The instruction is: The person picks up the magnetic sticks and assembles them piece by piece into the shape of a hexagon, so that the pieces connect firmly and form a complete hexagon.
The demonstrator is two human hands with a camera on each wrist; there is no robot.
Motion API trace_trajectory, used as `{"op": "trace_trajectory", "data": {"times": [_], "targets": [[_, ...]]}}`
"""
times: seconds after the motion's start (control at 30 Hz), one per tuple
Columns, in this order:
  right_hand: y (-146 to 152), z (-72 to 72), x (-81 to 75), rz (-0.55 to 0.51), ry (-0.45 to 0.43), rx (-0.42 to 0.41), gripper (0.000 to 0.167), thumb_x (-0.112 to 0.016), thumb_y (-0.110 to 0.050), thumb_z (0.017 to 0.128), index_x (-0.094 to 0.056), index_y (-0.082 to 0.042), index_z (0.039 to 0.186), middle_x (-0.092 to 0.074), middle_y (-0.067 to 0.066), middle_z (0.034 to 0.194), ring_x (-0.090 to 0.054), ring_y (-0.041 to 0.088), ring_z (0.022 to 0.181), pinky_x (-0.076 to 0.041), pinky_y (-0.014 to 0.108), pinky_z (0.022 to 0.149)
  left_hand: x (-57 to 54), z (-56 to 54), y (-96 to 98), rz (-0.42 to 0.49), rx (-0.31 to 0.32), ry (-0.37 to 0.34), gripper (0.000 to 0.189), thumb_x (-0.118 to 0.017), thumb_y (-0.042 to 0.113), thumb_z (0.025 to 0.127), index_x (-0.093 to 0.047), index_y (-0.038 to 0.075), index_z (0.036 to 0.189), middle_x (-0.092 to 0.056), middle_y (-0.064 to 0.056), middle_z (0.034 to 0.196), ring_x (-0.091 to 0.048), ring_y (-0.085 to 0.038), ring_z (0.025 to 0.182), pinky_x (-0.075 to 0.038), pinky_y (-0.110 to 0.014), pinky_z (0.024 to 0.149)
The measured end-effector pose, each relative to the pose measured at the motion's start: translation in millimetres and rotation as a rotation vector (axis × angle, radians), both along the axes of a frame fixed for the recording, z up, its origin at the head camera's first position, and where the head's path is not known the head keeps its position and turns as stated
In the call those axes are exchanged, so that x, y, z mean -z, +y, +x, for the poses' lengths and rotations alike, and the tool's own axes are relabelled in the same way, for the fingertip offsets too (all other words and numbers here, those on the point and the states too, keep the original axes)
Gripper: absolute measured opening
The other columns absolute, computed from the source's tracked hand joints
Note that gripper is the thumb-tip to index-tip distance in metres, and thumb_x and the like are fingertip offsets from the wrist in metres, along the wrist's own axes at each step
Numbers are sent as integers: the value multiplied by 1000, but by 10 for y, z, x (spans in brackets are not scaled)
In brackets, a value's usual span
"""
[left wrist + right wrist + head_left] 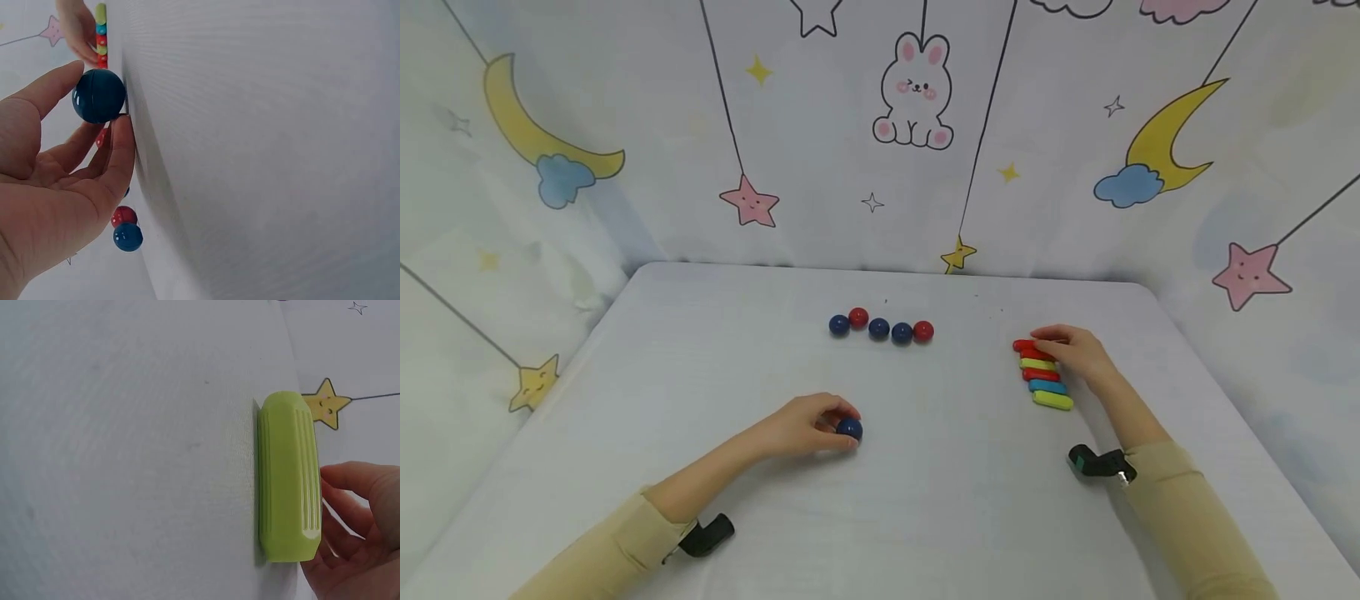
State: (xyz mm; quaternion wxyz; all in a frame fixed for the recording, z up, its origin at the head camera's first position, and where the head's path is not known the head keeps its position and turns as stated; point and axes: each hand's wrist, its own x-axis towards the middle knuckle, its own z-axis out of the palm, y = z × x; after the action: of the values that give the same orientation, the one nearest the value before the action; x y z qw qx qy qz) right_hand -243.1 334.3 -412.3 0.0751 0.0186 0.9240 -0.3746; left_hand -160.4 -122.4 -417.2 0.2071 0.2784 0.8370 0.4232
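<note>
My left hand [808, 427] holds a dark blue ball [99, 96] between thumb and fingers, at or just above the table's middle. Beyond it lies a loose row of several balls, among them a blue ball [839, 325] at the left end and a red ball [923, 332] at the right end. On the right, my right hand [1075, 350] has its fingertips on the farthest red stick [1022, 345]; part of this grip is hidden. That stick tops a column of red, yellow-green and blue sticks, with a yellow-green stick [289, 478] nearest me.
A white cloth covers the table [955, 500]. Behind it and at both sides hang pale curtains [820, 108] printed with moons, stars and a rabbit. A black wrist camera [707, 535] sits at the left cuff, another black camera [1101, 462] at the right.
</note>
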Motion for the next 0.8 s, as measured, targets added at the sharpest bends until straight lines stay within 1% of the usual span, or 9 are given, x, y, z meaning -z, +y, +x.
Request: {"op": "trace_trajectory", "data": {"times": [0.1, 0.2, 0.37, 0.6, 0.8], "targets": [[-47, -41, -14, -1, -12, -28, 48, -52, -34, 101, -51, -1, 135, -49, 25, 135, -44, 39, 118, -43, 49, 95, 4, 7, -6, 11, 2, -1, 35, -73, 26, 89, -64, 9, 118, -60, 0, 108, -58, -17, 99, -50, -26, 85], [-96, -82, -23, 29, -1, -65, 46, -55, -33, 100, -52, -1, 134, -52, 24, 131, -47, 38, 115, -46, 46, 92, 14, 10, -10, 16, -1, -7, 35, -73, 26, 89, -64, 9, 118, -60, 0, 108, -58, -17, 99, -50, -26, 84], [-196, -138, -29, 82, 23, -135, 42, -60, -28, 98, -56, -3, 131, -57, 22, 125, -52, 36, 111, -49, 44, 88, 35, 9, -9, 27, -6, -3, 35, -73, 26, 89, -64, 9, 118, -60, 0, 107, -57, -17, 98, -50, -26, 84], [-365, -119, -37, 116, 81, -252, 34, -62, -19, 95, -61, -5, 126, -61, 18, 120, -55, 33, 107, -49, 46, 88, 49, 6, 2, 11, -8, 22, 35, -73, 28, 89, -65, 10, 117, -59, 2, 104, -57, -15, 95, -49, -26, 83], [-542, -84, -38, 113, 116, -327, 28, -64, -11, 93, -64, -5, 121, -63, 13, 111, -55, 28, 94, -51, 38, 77, 49, 6, 4, 9, -11, 29, 34, -73, 28, 89, -65, 10, 117, -59, 2, 102, -57, -15, 94, -50, -26, 82]]}}
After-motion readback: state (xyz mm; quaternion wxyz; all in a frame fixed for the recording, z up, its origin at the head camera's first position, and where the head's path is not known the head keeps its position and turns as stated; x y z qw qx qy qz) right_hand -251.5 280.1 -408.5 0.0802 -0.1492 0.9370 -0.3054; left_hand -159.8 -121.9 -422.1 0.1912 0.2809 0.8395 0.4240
